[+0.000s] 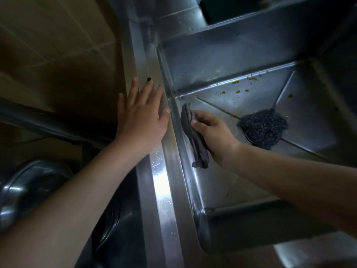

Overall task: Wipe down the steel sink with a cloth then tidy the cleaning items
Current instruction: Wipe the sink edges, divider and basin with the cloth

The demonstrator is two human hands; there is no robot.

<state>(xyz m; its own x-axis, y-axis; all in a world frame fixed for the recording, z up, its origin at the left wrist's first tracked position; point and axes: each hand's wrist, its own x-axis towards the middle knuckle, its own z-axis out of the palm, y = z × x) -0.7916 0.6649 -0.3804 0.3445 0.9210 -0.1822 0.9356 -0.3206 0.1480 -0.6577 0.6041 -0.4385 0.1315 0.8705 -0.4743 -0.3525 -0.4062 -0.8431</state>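
Note:
The steel sink fills the right half of the head view, its basin deep and square. Inside it my right hand holds a dark grey cloth against the basin's left wall. My left hand lies flat with straight fingers on the sink's left rim, outside the basin. A dark steel-wool scrubber sits over the drain on the basin floor. Small yellow food bits are scattered along the floor near the far wall.
A tiled wall stands to the left of the rim. A round steel bowl or pot sits low at the left. A second basin with a dark object lies beyond the sink at the top.

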